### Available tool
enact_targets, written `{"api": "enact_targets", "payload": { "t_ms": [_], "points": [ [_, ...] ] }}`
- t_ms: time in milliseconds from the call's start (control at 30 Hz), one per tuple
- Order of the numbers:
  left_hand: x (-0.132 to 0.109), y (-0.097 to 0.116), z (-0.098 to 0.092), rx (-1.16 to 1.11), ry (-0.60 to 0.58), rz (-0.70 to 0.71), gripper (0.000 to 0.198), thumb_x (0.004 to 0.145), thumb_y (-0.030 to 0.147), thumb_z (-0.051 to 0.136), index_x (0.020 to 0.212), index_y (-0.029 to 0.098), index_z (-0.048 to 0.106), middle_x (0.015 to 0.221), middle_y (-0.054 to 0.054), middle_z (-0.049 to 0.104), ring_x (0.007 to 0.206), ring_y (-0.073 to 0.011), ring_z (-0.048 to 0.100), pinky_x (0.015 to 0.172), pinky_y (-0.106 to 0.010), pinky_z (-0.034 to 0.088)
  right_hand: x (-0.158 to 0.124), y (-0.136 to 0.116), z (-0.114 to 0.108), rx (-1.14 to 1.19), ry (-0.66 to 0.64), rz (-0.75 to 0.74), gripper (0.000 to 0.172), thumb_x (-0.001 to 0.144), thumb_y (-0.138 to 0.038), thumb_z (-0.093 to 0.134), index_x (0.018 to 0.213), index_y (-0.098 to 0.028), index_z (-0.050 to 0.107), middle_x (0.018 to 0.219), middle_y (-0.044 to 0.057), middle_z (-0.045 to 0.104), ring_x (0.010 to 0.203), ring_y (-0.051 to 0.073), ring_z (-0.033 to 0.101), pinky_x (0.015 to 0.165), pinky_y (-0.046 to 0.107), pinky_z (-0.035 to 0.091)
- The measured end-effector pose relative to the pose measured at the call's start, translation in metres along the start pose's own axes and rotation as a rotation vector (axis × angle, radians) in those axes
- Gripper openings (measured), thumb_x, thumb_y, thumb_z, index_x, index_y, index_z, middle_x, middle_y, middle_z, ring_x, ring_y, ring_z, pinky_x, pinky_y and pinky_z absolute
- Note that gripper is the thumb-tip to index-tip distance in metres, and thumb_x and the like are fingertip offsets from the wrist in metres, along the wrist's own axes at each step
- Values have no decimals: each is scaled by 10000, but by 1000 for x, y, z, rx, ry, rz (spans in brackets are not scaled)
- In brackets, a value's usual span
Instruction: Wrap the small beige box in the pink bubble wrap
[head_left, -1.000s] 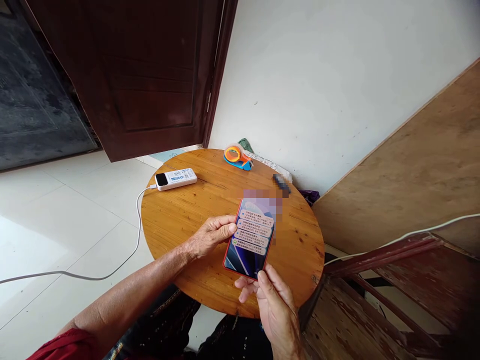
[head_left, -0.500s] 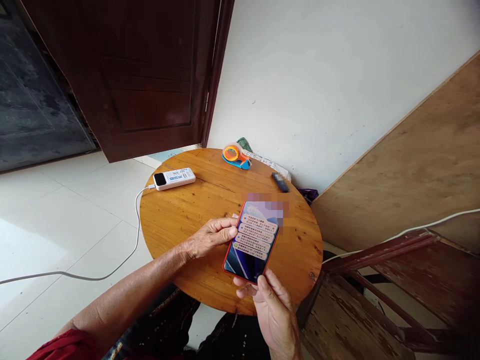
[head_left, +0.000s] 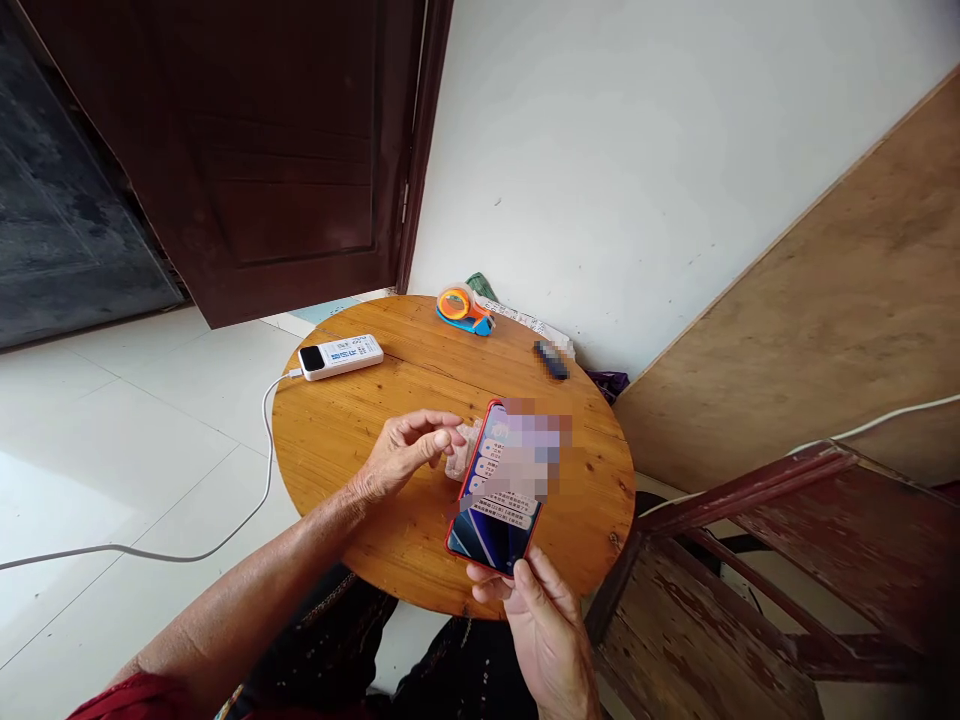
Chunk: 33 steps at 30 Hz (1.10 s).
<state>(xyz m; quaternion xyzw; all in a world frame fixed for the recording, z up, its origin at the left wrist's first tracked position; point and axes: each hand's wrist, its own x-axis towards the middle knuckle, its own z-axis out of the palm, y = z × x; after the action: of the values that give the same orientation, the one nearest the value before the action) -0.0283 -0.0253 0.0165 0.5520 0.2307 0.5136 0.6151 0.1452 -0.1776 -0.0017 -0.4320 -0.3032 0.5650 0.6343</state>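
My right hand (head_left: 551, 620) grips the lower end of a smartphone (head_left: 487, 540) in a red case, thumb on its front edge and fingers underneath. The phone tilts over the table, its screen lit with several notification bubbles; pixel blurring covers its upper part. My left hand (head_left: 409, 455) hovers just left of the phone, apart from it, thumb and forefinger stretched out with a small gap between them. Behind its fingertips a crumpled whitish piece (head_left: 459, 460), like tissue or plastic wrap, lies on the table, partly hidden by the phone.
On the round wooden table (head_left: 330, 450) lie a white power bank (head_left: 345, 356) with a plugged-in cable (head_left: 266, 440), an orange-and-blue tape dispenser (head_left: 465, 308) and a blurred dark object (head_left: 552, 360). A worn wooden chair (head_left: 705, 590) stands at the right, a brown door (head_left: 285, 150) behind.
My left hand has let go of the phone's left edge and drawn slightly up and left. More of the crumpled piece shows. My right hand still holds the phone; the view has shifted slightly.
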Motion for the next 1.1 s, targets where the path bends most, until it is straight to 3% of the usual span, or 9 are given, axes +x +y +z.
{"api": "enact_targets", "payload": {
  "t_ms": [100, 267, 400, 667, 933, 1100],
  "points": [
    [2, 0, -1, 249, 129, 141, 384, 778, 474, 757, 1018, 175, 730, 980, -83, 666, 880, -179, 597, 733, -286, 478, -6, -2, -5, 0, 25, 0, 228, 749, -381, 809, 928, -246, 765, 855, 56, 778, 721, 249, 758, 583, 326, 616],
    [3, -9, -1, 512, 95, 232, 403, 818, 466, 710, 1115, 194, 697, 1174, -114, 612, 990, -210, 573, 814, -343, 488, -19, -7, -14, 6, 73, -40, 222, 736, -363, 824, 917, -250, 763, 844, 50, 780, 709, 260, 761, 587, 338, 624],
    [2, -14, -2, 559, 58, 208, 436, 826, 487, 692, 1144, 189, 676, 1222, -125, 599, 1041, -225, 575, 848, -356, 492, -28, -8, -23, -7, 103, -49, 184, 766, -355, 799, 909, -245, 759, 848, 57, 782, 719, 269, 762, 582, 347, 625],
    [3, -20, -8, 591, 53, 207, 447, 829, 489, 690, 1181, 217, 656, 1286, -132, 574, 1176, -267, 556, 853, -364, 511, -35, -8, -32, -14, 136, -35, 280, 741, -401, 818, 960, -233, 772, 815, 77, 781, 709, 268, 760, 588, 339, 624],
    [3, -24, -7, 600, -4, 142, 582, 816, 520, 695, 1310, 235, 585, 1399, -144, 498, 1282, -307, 498, 956, -432, 506, -38, -6, -37, 7, 149, -34, 237, 735, -391, 825, 928, -263, 777, 811, 64, 785, 704, 256, 760, 589, 321, 619],
    [3, -25, -7, 606, -6, 143, 540, 820, 512, 695, 1277, 237, 617, 1394, -142, 510, 1300, -311, 488, 978, -439, 495, -46, -7, -65, 7, 260, 2, 287, 714, -413, 835, 949, -262, 767, 828, 58, 780, 704, 235, 751, 607, 334, 622]
  ]
}}
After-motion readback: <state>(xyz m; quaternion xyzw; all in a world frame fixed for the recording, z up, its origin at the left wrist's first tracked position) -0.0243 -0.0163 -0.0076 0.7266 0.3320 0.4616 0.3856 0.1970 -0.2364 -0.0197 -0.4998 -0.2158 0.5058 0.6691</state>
